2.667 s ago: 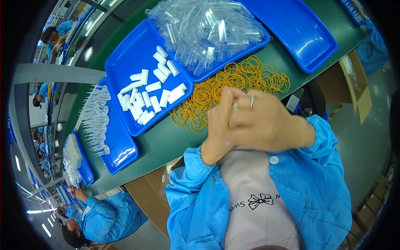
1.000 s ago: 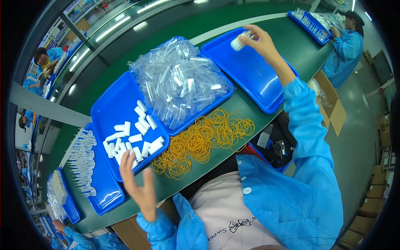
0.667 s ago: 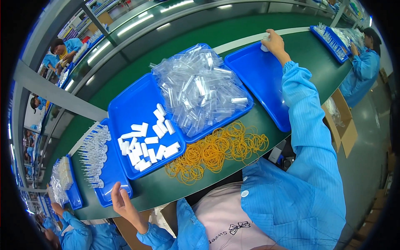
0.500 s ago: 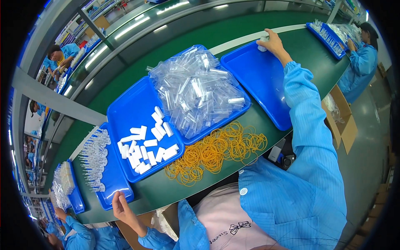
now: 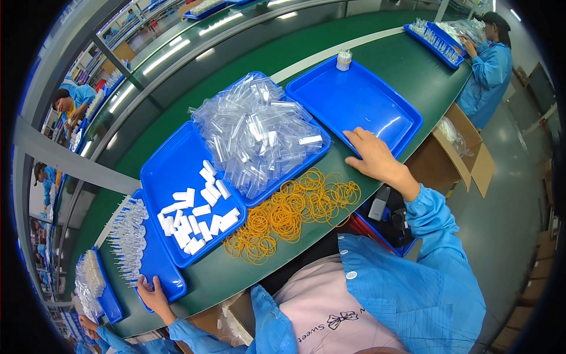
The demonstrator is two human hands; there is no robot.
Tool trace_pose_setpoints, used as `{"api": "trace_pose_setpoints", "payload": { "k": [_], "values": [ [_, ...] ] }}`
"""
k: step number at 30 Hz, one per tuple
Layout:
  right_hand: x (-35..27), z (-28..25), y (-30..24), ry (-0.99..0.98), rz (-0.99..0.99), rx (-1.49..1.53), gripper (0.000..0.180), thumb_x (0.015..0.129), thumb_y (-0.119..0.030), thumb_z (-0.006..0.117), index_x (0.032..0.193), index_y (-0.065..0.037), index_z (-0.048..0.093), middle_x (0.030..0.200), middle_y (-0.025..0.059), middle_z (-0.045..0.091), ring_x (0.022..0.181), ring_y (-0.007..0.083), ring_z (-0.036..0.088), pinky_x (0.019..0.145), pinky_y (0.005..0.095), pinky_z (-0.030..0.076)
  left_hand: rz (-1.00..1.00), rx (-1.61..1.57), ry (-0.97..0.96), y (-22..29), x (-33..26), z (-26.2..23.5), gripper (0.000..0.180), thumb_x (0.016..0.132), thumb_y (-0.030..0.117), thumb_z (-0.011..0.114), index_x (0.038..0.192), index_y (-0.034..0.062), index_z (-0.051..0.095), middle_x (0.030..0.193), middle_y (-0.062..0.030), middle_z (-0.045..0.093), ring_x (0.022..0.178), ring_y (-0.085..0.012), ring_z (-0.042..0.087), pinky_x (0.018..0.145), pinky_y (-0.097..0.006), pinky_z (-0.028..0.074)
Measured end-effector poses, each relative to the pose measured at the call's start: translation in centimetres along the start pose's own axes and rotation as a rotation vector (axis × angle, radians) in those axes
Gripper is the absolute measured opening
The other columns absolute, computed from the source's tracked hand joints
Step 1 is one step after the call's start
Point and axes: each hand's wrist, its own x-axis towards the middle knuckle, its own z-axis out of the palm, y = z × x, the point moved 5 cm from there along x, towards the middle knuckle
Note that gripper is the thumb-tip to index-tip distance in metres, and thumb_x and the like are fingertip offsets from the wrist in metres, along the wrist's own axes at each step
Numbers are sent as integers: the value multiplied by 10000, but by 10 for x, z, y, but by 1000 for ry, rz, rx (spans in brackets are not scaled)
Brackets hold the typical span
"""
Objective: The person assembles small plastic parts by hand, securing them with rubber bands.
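My right hand (image 5: 378,158) is open with its fingers apart and nothing in them, beside the near edge of a blue tray (image 5: 392,103). A small banded bundle (image 5: 344,61) of clear and white pieces stands upright in that tray's far corner. At lower left my left hand (image 5: 154,297), empty with fingers slightly spread, is at the near end of another blue tray (image 5: 168,280). That tray holds rows of clear slender plastic pieces with pointed ends (image 5: 128,239). Between the hands lie a heap of clear plastic sleeves (image 5: 256,133), white cylinders (image 5: 201,209) and yellow rubber bands (image 5: 277,215).
An open cardboard box (image 5: 466,150) stands beyond the table's right edge. A co-worker in blue (image 5: 486,74) sits at far right near another filled tray (image 5: 433,44). Further left is one more loaded tray (image 5: 106,295). A grey metal post (image 5: 71,153) crosses the left side.
My right hand has let go of the bundle, leaving it in the tray's far corner, and has come back toward me. My left hand has moved slightly left, and the view has shifted.
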Motion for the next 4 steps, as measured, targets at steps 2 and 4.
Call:
{"api": "trace_pose_setpoints", "payload": {
  "k": [2, 4],
  "values": [
    [-3, 4, 1, 43, 105, -34, 508, 781, -116, 636, 1246, -22, 456, 1050, 162, 496, 915, 363, 541, 784, 437, 454, -16, 35, -9, -12, 10, 0, 508, 766, 265, 729, 1194, 63, 543, 819, -58, 509, 715, -185, 477, 674, -322, 420],
    [-3, 5, 1, 51, 114, -45, 485, 789, -72, 602, 1249, -45, 452, 1044, 167, 491, 899, 369, 543, 763, 445, 455, -110, 60, -51, -27, 22, 3, 496, 764, 271, 732, 1190, 90, 554, 861, -59, 516, 727, -190, 479, 691, -329, 419]
  ]
}}
